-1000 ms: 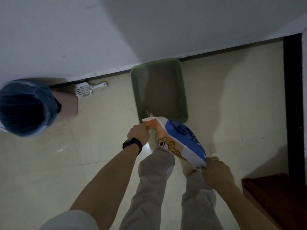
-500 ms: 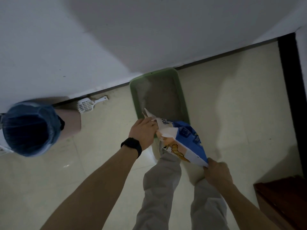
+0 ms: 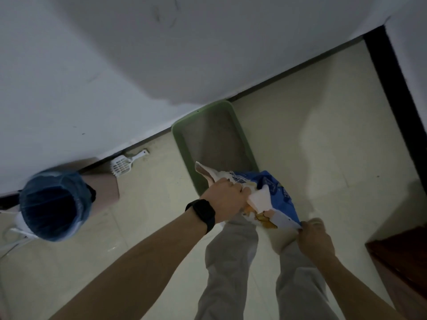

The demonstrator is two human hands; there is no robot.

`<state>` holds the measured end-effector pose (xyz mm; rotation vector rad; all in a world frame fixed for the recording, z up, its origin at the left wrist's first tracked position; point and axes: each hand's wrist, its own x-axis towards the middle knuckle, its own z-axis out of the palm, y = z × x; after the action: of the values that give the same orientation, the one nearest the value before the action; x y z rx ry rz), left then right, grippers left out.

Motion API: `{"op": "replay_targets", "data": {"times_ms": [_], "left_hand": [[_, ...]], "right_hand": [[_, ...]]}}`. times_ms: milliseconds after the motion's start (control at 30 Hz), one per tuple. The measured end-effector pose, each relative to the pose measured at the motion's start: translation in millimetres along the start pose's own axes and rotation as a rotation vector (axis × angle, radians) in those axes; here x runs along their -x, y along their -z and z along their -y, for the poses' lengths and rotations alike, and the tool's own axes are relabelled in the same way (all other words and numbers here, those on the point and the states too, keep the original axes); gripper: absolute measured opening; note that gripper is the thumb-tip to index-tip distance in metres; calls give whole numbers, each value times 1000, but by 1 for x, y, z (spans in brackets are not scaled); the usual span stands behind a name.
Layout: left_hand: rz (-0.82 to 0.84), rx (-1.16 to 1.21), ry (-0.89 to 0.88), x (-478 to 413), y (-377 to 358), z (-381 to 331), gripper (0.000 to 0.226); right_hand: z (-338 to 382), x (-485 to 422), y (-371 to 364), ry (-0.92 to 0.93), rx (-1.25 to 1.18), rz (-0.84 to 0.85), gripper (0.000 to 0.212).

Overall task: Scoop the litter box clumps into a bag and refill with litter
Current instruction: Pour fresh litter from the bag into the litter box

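A green litter box (image 3: 179, 144) with grey litter in it lies on the floor against the wall. Over its near end I hold a blue, white and orange litter bag (image 3: 272, 195), tilted with its torn mouth toward the box. My left hand (image 3: 225, 199), with a black watch on the wrist, grips the crumpled top of the bag. At the bag's bottom corner, my right hand (image 3: 315, 236) pinches it. A white slotted scoop (image 3: 123, 165) lies on the floor by the wall, left of the box.
A bin lined with a blue bag (image 3: 54, 204) stands at the left, next to a brown box (image 3: 104, 188). A dark wooden piece of furniture (image 3: 399, 257) fills the lower right corner. A black door frame (image 3: 392, 88) runs along the right. My legs are below the bag.
My left hand has closed over the bag's top and crumpled it, and the bag has lifted slightly back from the box. The view has shifted, so the box sits further up.
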<state>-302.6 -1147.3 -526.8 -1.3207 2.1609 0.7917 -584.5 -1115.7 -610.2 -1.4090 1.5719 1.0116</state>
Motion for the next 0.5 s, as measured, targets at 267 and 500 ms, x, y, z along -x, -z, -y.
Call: {"op": "replay_targets", "data": {"times_ms": [267, 500], "left_hand": [[9, -17, -210, -15, 1, -37, 19], [80, -76, -224, -43, 33, -104, 20]], "right_hand": [[-2, 9, 8, 268, -310, -233, 35], [-39, 71, 55, 556, -448, -341, 94]]}}
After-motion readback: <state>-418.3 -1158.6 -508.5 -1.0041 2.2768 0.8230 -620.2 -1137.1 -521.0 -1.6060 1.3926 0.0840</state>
